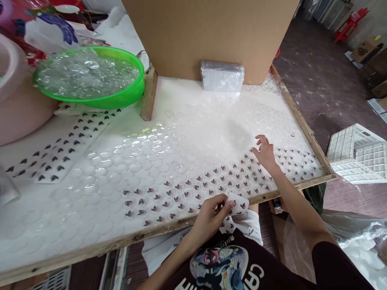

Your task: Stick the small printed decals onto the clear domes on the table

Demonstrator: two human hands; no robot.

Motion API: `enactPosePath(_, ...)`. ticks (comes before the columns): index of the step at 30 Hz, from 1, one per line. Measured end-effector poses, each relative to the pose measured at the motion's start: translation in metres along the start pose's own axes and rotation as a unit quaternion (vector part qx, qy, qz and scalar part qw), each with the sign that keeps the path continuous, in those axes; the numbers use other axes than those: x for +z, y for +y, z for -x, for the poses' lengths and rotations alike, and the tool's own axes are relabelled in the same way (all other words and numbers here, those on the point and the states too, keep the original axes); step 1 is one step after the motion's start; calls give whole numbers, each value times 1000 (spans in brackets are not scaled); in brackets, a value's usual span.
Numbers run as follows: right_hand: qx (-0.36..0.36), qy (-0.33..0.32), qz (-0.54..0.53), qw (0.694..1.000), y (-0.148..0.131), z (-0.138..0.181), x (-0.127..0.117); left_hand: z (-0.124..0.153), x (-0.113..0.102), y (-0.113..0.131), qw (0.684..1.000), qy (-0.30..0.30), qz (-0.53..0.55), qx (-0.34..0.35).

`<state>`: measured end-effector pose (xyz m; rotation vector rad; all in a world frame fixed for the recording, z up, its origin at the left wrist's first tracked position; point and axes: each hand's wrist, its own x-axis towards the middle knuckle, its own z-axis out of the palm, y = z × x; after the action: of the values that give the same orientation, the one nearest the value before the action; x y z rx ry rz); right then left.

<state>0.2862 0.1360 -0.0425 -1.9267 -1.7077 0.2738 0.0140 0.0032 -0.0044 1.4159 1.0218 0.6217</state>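
My left hand (213,213) is at the table's front edge, thumb and fingers closed on a white sticker sheet (242,204) with small dark printed figures. The sheet bends down over the edge toward my lap. Farther right, my right hand (265,154) is over the tabletop with its thumb and fingers apart; I see nothing held between them. Under and around it lie clear round discs (222,177), many bearing one small dark-and-pink sticker each. Discs without stickers (121,169) spread over the left and middle of the white table (193,100).
A green basin (127,96) full of clear discs stands at the back left beside a pink tub (21,104). More sticker sheets (60,157) lie near it. A cardboard box (211,32) stands behind a plastic-wrapped stack (222,76). Wooden strips (302,121) edge the table; a white crate (353,155) sits right.
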Motion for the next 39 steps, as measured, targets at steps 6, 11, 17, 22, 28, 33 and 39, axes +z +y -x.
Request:
enactPosePath(6, 105, -16, -103, 989, 15, -16, -21, -2, 1, -2, 1000, 0, -12, 7)
enactPosePath(11, 159, -79, -107, 978, 18, -21, -19, -2, 3, -1, 1000, 1, -3, 5)
enactPosePath(17, 151, -81, -57, 984, 11, -21, -9, -3, 1, 1, 1000, 3, -2, 16)
enactPosePath(22, 117, -80, -2, 990, 5, -17, -12, -3, 0, 3, 1000, 2, 14, 14)
enactPosePath(28, 66, -110, 84, 988, 5, -6, -26, -3, -3, 5, 999, 19, 23, 17)
enactPosePath(33, 85, -79, 0, 993, -8, 15, -48, -4, -5, 5, 998, 47, 27, 22)
enactPosePath(39, -4, -279, -263, 924, -75, 82, -67, -6, -1, 7, 994, 100, 47, 20)
